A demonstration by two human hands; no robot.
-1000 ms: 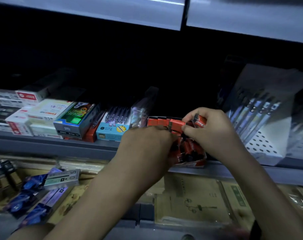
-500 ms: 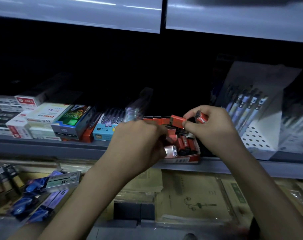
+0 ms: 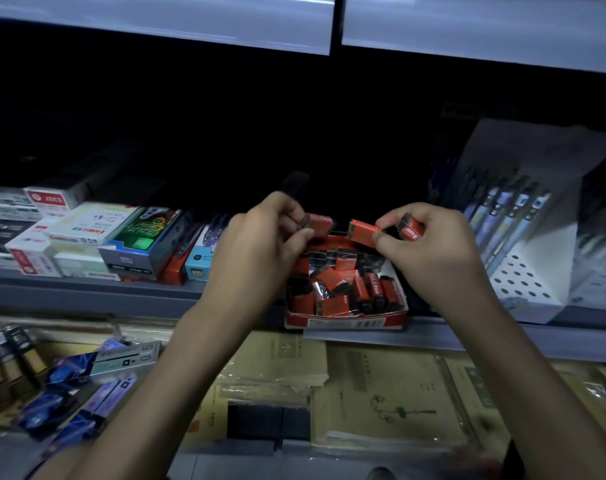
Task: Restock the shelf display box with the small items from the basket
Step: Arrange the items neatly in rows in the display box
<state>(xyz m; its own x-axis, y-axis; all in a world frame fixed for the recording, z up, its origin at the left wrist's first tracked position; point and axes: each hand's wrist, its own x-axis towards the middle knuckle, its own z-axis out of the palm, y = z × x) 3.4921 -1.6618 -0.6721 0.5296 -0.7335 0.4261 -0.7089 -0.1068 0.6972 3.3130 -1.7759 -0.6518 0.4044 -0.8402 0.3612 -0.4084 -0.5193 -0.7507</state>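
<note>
A dimly lit stationery shop. Tiered retail shelves (image 3: 87, 292) carry printed cartons (image 3: 87, 233) at the left and a white stand of pens (image 3: 523, 282) at the right. Between them sits a red display box (image 3: 346, 322) of small wrapped items (image 3: 336, 282), with wrapped notebooks (image 3: 391, 400) on the nearer tier.

1. Your one view is head-worn and wide-angle, facing the shelf (image 3: 87, 292) from close by.
2. It tilts slightly down: your left hand (image 3: 260, 247) and right hand (image 3: 429, 251) sit mid-frame, forearms entering from below.
</note>
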